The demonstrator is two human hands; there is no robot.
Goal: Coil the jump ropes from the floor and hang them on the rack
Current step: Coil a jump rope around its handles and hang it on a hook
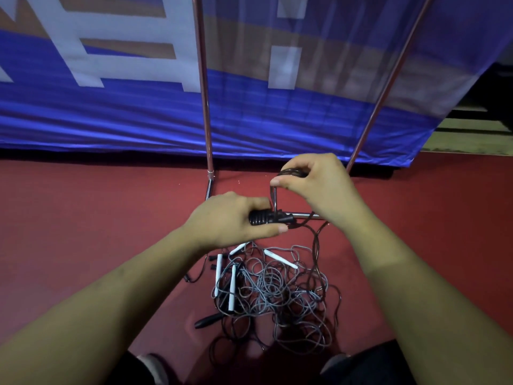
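Observation:
My left hand [227,218] grips a black ribbed jump rope handle [263,217] held level above the floor. My right hand [316,184] pinches several dark loops of that rope's cord [291,172] just above and to the right. The cord trails down from the loops [316,245] into a tangled pile of grey and dark jump ropes [272,290] on the red floor. White handles [231,290] and a black handle [208,320] lie in the pile. The rack's chrome uprights [204,87] rise behind my hands, and its low bar [302,215] lies under them.
A blue banner with white lettering [111,79] hangs behind the rack and reaches the floor. The rack's second upright [388,79] leans to the right. My shoes [152,365] show at the bottom edge, close to the pile. Red floor [83,218] stretches left and right.

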